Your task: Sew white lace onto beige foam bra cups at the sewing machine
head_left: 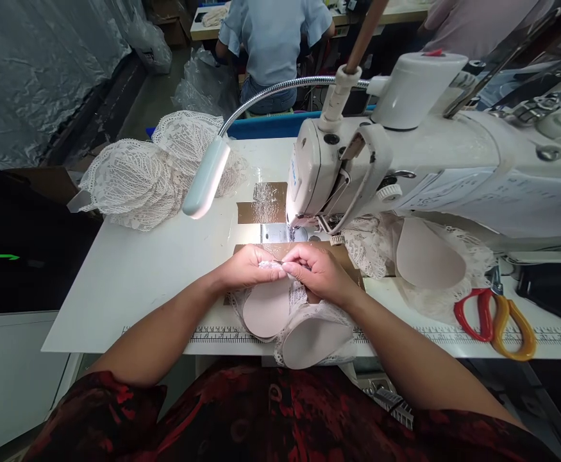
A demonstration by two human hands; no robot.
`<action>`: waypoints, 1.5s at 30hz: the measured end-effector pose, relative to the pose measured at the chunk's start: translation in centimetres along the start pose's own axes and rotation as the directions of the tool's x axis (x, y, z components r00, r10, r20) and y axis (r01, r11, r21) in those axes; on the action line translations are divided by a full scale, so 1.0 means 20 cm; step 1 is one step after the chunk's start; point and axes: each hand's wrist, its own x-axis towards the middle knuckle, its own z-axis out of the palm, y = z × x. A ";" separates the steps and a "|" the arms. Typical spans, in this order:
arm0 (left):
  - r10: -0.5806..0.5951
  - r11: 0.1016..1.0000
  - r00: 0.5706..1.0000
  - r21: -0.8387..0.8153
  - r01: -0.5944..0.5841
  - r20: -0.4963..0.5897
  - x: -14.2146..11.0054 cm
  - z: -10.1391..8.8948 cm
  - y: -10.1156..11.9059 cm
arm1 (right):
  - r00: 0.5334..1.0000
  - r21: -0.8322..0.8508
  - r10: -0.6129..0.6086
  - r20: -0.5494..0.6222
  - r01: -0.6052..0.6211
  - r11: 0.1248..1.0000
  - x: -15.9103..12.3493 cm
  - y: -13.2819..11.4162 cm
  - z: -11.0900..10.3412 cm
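Observation:
A white lace bra (267, 309) with smooth padded cups lies in front of me, one cup (316, 340) reaching over the table's front edge. My left hand (250, 265) is closed, pinching a lace edge of it between thumb and fingers. My right hand (316, 269) is also closed, its thumb and fingertips meeting the same edge, tip to tip with the left. A thin dark sliver shows between the fingertips, too small to name. Just beyond both hands is the needle area of a white sewing machine (304, 173), its presser foot partly hidden.
A lit lamp (208, 176) hangs on a bent metal neck. Lace pieces (136, 179) are piled at left. Right of the needle lie another padded cup (429, 253) and scissors (513, 327) with red and yellow handles. A ruler strip (213, 336) edges the table; a person (270, 38) sits beyond.

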 end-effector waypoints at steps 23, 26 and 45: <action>0.323 0.492 0.942 0.867 -0.082 -0.095 -0.48 -0.16 0.29 | 0.997 -0.098 0.068 0.040 -0.064 0.993 -0.28 -0.26 -0.02; 0.321 0.401 0.893 0.900 0.173 -0.315 -0.61 -0.32 0.27 | 0.985 -0.122 -0.116 0.125 0.132 0.984 -0.07 -0.32 0.14; 0.509 0.290 0.639 0.814 0.503 -0.577 -0.42 -1.06 0.25 | 0.894 -0.407 -0.444 -0.061 0.384 0.829 0.86 -0.14 0.34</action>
